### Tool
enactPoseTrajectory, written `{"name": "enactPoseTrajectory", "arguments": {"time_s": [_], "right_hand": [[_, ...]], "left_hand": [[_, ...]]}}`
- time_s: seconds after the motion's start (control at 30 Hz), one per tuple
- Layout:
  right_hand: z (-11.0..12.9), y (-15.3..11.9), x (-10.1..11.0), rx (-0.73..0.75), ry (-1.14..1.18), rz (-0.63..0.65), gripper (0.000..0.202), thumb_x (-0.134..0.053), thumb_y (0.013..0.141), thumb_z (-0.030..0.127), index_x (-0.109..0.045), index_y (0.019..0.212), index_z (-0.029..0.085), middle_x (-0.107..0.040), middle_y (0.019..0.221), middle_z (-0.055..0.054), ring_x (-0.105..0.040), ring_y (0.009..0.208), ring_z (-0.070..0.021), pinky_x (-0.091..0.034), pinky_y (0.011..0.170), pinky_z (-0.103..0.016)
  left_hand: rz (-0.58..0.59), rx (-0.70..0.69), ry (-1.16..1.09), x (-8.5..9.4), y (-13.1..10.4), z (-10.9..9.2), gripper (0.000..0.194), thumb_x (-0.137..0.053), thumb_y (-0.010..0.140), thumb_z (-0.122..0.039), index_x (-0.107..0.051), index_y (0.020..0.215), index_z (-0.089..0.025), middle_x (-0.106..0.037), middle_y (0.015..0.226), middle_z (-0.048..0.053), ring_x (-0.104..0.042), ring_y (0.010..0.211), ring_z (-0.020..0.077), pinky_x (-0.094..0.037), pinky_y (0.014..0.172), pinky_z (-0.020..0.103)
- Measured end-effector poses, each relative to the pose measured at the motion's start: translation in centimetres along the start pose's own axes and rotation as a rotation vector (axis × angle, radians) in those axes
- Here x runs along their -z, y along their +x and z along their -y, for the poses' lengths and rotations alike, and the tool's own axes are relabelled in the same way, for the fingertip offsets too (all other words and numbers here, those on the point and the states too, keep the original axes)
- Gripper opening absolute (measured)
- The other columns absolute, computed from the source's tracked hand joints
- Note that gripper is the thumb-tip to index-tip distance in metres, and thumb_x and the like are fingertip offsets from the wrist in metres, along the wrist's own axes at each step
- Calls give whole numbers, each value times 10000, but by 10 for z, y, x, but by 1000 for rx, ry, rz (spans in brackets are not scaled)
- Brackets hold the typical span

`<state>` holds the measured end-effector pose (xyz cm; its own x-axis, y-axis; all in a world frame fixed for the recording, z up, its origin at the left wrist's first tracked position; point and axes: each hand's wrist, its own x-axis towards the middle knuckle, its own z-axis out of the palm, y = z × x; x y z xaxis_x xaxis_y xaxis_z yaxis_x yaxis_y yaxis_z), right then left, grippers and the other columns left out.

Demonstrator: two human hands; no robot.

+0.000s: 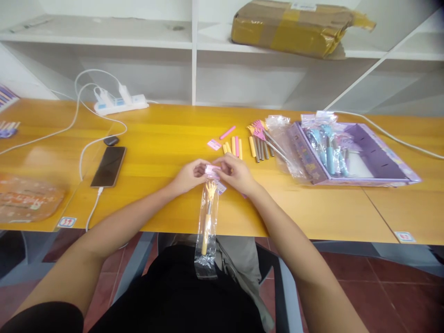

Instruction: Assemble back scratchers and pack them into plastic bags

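Between my hands is a small pink-and-white header card (212, 172), pinched by the fingers of my left hand (190, 176) and my right hand (237, 174). Below it hangs a clear plastic bag (200, 231) with a back scratcher (206, 231) inside, its yellow hand-shaped head up and its yellow handle down past the table edge. A second card (221, 187) lies by my right hand, partly covered. Beyond my hands are yellow and pink handle sleeves (237, 146) and a loose pink card (214, 144).
Unbagged back scratchers (264, 138) lie beside empty plastic bags (289, 148). A purple box (378, 150) on the right holds bagged blue scratchers (330, 157). Leftward are a phone (108, 166), its cable, a power strip (121, 105) and an orange package (29, 198). A taped carton (291, 28) sits on the shelf.
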<state>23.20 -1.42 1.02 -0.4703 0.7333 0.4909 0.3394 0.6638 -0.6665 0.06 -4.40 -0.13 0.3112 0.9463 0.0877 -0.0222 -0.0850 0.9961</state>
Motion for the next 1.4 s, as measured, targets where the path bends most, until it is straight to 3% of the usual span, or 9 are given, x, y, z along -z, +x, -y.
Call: {"name": "enactPoseTrajectory", "arguments": {"time_s": [0.23,0.4,0.47,0.7,0.93,1.1,1.2,1.3,1.4], "right_hand": [[-1,0,-1,-31,2,25,235,-765,979,327,-735,1202,259,-639,1020,-46,-573,774,-189,-511,732,-334],[3,-1,0,-157,78,164,253,-733,1012,393,-728,1202,226,-630,696,35,-531,587,-153,-412,580,-281],[4,-1,1,-171,96,170,265,-729,1015,406,-733,1212,229,-617,654,50,-511,557,-144,-391,555,-273],[1,-2,-1,-168,160,162,311,-716,1017,376,-726,1297,242,-750,875,-18,-606,670,-167,-496,610,-294],[2,-3,5,-200,223,211,390,-731,980,314,-702,1358,225,-754,968,-50,-667,782,-184,-566,713,-317],[9,-2,9,-257,344,207,404,-728,959,331,-683,1347,223,-748,997,-47,-688,826,-185,-576,725,-310],[12,-1,9,-293,462,157,381,-721,970,351,-653,1326,232,-744,1026,-42,-687,793,-166,-577,707,-303],[11,1,8,-338,572,67,419,-758,960,385,-613,1328,244,-699,947,5,-668,697,-131,-575,660,-284],[7,5,9,-392,662,43,474,-802,937,480,-579,1281,242,-667,859,42,-667,625,-123,-561,570,-264]], "left_hand": [[-13,-5,5,0,0,-3,427,-923,815,-389,-724,1122,-168,-798,1139,105,-751,1036,214,-590,990,397],[-67,-9,31,2,1,4,337,-875,859,-369,-735,1090,-168,-803,1122,101,-756,1056,218,-579,1046,423],[-79,-5,35,2,2,6,331,-871,859,-347,-738,1099,-163,-803,1126,104,-757,1054,218,-580,1047,423],[-97,1,20,3,4,7,327,-877,837,-292,-749,1104,-152,-810,1127,114,-764,1055,228,-587,1049,428],[-37,7,18,4,5,5,346,-869,851,-294,-728,1129,-146,-811,1174,125,-766,1093,230,-581,1068,424],[10,33,-7,2,3,-3,427,-891,857,-352,-698,1179,-149,-794,1249,151,-761,1143,251,-589,1035,406],[117,83,-40,2,1,-9,559,-936,816,-360,-688,1274,-155,-792,1280,158,-771,1128,264,-598,982,392],[216,159,-55,3,-1,-13,653,-962,782,-329,-691,1351,-155,-821,1156,132,-782,954,227,-596,846,346],[170,184,-108,5,-1,-15,642,-955,791,-328,-713,1358,-151,-821,1056,108,-737,786,172,-564,715,298]]}}
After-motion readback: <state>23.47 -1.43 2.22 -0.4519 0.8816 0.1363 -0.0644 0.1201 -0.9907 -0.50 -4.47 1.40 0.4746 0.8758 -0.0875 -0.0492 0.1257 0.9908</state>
